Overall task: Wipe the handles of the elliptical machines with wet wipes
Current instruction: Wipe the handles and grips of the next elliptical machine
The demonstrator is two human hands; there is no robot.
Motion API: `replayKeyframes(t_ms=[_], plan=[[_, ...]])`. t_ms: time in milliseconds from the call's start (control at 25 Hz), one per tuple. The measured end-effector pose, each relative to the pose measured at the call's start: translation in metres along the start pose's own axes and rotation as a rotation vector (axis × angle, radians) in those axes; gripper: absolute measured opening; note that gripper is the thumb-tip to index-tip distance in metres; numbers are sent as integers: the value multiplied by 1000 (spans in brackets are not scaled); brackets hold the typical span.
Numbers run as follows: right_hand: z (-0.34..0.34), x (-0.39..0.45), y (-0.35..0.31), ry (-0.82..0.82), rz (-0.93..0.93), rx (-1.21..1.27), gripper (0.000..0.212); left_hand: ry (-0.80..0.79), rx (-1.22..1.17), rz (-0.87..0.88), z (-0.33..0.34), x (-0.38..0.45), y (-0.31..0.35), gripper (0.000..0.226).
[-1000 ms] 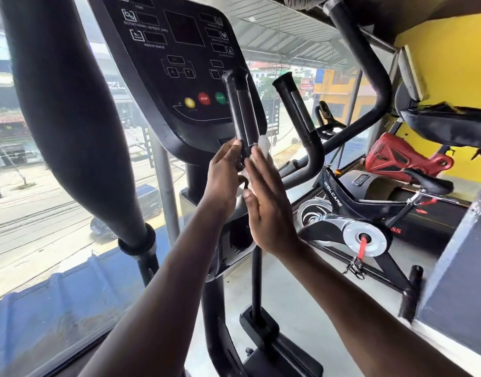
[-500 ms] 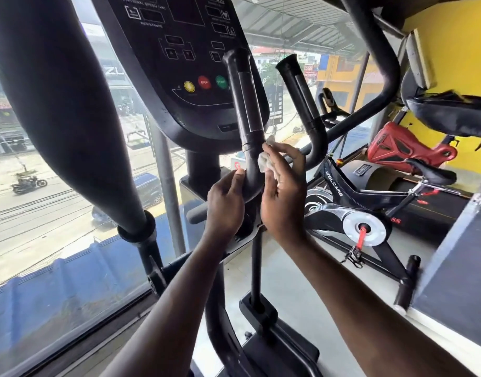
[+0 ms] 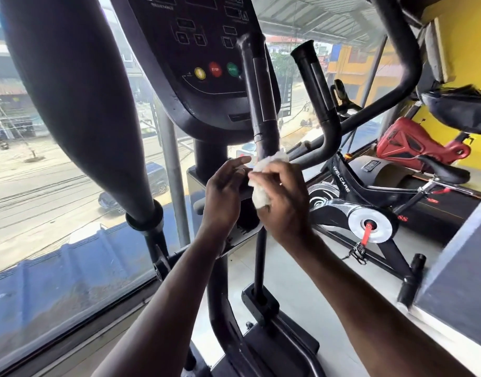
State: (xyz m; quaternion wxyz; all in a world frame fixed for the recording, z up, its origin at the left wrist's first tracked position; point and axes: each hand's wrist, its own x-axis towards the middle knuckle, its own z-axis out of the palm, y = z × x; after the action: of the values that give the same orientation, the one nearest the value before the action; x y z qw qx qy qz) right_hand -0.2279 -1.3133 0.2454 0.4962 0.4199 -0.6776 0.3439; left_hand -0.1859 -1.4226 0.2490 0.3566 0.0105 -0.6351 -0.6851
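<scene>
The right hand (image 3: 284, 202) is curled around a scrunched white wet wipe (image 3: 261, 183) and presses it on the low part of a black upright handle bar with a shiny strip down it (image 3: 261, 104). The left hand (image 3: 224, 194) sits just beside the right hand, on its left, with its fingers (image 3: 240, 160) straight and pointing at the bar; I cannot tell if they touch the bar or the wipe. The two hands are close together, almost touching. The handle bar stands tall, going up and down, and most of it rises above the hands, in front of the big black screen panel with yellow, red and green buttons (image 3: 195, 58). The right hand is the one nearer to the bar, so I think a wipe would go up along the bar from here. A second black handle bar of the same kind (image 3: 315, 85) stands above and to the right of the right hand and looks not yet wiped, but that is only a guess. A fat black padded arm handle (image 3: 70, 91) fills the space up and left of the left hand. The right hand hides where the wipe meets the bar. The top of the panel is cut off.
</scene>
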Motion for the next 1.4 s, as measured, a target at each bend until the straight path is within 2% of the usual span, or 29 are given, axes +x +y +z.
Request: replayKeyframes(t_ms=[80,200,280,360,440,600,720,800,880,960,1040,1120,1200,1320,1400], plan=[[-3,-10,-3,-61,-39,18,27,-19,-63,-35,-1,0,2,24],[-3,23,-1,26,69,33,44,-18,-51,-4,-2,0,-1,26],[-2,31,-3,36,67,-36,37,-9,-12,16,-2,-1,-3,29],[0,11,-3,-35,-37,-107,26,-33,15,48,-2,-4,-3,30],[-1,-6,-5,-106,-112,-99,26,-64,26,72,-4,-5,-1,29],[0,9,-10,-22,4,-61,37,-35,36,144,1,-4,8,25],[-5,3,-10,-55,-94,-145,25,-16,4,156,8,-5,13,15],[-17,2,-5,-57,-99,29,25,-23,18,140,10,-3,11,11],[-26,11,-1,46,105,331,27,36,25,123,10,3,11,18],[-30,28,8,83,432,486,27,159,-23,113,13,14,15,23],[-25,40,11,-116,668,624,29,278,-32,151,24,21,23,22],[-13,43,8,-300,742,833,25,331,11,232,37,18,25,16],[-3,39,7,-305,792,929,21,356,158,336,46,6,15,10],[2,31,8,-286,823,862,28,351,383,423,40,-10,-14,20],[4,29,9,-318,819,810,38,348,473,397,23,-8,-30,26]])
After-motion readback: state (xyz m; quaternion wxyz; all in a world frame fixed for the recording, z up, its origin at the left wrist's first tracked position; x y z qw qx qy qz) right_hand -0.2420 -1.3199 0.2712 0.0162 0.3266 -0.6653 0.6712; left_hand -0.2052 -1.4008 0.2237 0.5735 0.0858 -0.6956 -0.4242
